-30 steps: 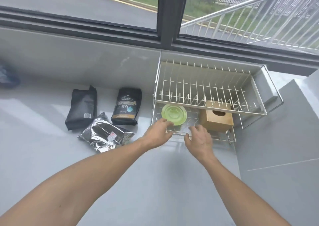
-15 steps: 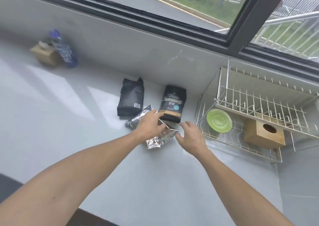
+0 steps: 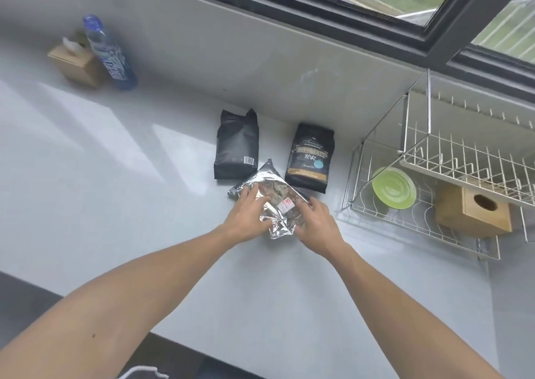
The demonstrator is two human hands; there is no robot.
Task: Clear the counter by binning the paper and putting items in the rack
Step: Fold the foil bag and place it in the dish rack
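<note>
A crinkled silver foil bag (image 3: 272,196) lies on the pale counter (image 3: 144,205). My left hand (image 3: 246,216) presses on its left side and my right hand (image 3: 315,222) grips its right edge; both hold the bag. Behind it lie a plain black bag (image 3: 236,147) and a black printed coffee bag (image 3: 311,157). The wire rack (image 3: 434,176) stands at the right, with a green plate (image 3: 393,187) and a wooden tissue box (image 3: 474,210) on its lower shelf.
At the far left stand a blue-labelled bottle (image 3: 110,54) and a brown tissue box (image 3: 75,63) against the wall. A window runs along the back. The counter's front edge (image 3: 173,341) is near my elbows.
My hands left the green plate in the rack and moved left to the foil bag, then closed around it. The view swung left, bringing the bottle and brown box into sight.
</note>
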